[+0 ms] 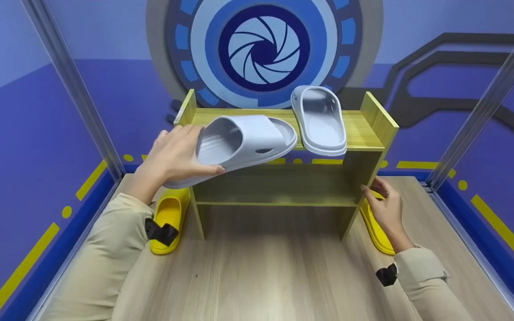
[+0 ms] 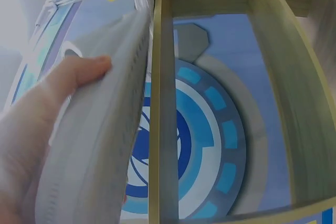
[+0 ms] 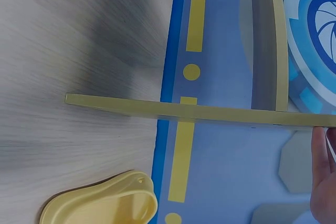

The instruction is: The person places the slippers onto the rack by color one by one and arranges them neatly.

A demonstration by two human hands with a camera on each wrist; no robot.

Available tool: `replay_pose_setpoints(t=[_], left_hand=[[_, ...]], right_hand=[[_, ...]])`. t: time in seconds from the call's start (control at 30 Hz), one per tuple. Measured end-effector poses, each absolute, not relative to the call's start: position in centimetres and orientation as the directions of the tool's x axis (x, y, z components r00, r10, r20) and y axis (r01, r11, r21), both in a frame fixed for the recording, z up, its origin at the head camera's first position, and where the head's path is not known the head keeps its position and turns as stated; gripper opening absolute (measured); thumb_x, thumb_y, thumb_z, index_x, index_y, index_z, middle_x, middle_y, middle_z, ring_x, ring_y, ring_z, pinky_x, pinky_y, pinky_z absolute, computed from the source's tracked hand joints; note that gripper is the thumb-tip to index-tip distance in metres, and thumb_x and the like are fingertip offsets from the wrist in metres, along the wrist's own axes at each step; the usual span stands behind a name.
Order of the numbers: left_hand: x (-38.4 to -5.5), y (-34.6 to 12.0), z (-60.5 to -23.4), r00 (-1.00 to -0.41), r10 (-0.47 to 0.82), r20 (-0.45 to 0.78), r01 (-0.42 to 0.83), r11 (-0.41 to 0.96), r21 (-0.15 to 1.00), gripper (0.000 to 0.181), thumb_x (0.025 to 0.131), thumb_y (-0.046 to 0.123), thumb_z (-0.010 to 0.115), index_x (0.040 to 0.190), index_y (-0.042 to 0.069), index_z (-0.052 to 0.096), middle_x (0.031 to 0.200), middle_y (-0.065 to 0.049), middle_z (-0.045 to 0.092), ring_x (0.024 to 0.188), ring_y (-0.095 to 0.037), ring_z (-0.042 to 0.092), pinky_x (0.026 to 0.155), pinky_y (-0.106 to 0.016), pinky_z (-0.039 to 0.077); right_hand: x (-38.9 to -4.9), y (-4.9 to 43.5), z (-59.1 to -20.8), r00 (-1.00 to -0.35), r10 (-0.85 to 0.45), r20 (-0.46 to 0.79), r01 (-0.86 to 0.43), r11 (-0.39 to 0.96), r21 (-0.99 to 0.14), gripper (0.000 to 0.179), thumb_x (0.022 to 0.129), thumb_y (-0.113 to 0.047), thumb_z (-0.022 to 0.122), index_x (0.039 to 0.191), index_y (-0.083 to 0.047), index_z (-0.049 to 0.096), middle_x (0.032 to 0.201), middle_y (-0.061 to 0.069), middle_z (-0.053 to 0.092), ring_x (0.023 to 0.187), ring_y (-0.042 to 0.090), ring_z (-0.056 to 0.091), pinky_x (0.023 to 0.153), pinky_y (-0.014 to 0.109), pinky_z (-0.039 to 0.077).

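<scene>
My left hand grips a grey slipper by its heel end, thumb under the sole edge in the head view. The slipper is tilted, toe pointing right, over the front left of a wooden shoe rack's top shelf. Whether its toe touches the shelf, I cannot tell. A matching grey slipper rests on that shelf's right part, toe toward the wall. My right hand touches the rack's right side panel from outside with thumb and fingertips. The right wrist view shows only part of this hand.
One yellow slipper lies on the wooden floor left of the rack, another on its right, partly behind my right hand. A patterned blue wall stands behind. Metal posts rise at the corners.
</scene>
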State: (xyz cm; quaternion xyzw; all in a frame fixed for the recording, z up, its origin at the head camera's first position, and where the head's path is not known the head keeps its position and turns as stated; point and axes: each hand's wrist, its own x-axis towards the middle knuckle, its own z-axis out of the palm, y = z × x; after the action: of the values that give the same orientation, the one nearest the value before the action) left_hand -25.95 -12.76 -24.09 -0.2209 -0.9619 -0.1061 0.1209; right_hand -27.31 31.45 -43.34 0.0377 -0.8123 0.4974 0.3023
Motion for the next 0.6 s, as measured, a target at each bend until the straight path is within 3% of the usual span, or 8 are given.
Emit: replay_pose_setpoints(t=[0.3, 0.6], left_hand=[[-26.6, -11.2, -23.6, -0.928, 0.282, 0.245, 0.325, 0.932, 0.158, 0.085, 0.06, 0.068, 0.058, 0.117, 0.005, 0.045, 0.104, -0.01, 0.051, 0.09, -0.026, 0.044, 0.075, -0.042, 0.03], [-27.7, -9.6, -23.3, -0.959, 0.193, 0.21, 0.23, 0.958, 0.171, 0.089, 0.061, 0.069, 0.055, 0.119, 0.002, 0.044, 0.107, -0.012, 0.05, 0.093, -0.027, 0.042, 0.08, -0.046, 0.029]], right_hand=[[-25.7, 30.0, -41.3, -0.822, 0.237, 0.518, -0.348, 0.512, -0.786, 0.035, 0.084, -0.012, 0.06, 0.116, 0.001, 0.054, 0.103, 0.016, 0.059, 0.091, 0.02, 0.056, 0.068, 0.015, 0.044], [-27.6, 31.7, -43.7, -0.823, 0.251, 0.509, -0.334, 0.512, -0.792, 0.038, 0.083, -0.022, 0.061, 0.118, -0.008, 0.056, 0.103, 0.006, 0.06, 0.091, 0.012, 0.056, 0.068, 0.016, 0.044]])
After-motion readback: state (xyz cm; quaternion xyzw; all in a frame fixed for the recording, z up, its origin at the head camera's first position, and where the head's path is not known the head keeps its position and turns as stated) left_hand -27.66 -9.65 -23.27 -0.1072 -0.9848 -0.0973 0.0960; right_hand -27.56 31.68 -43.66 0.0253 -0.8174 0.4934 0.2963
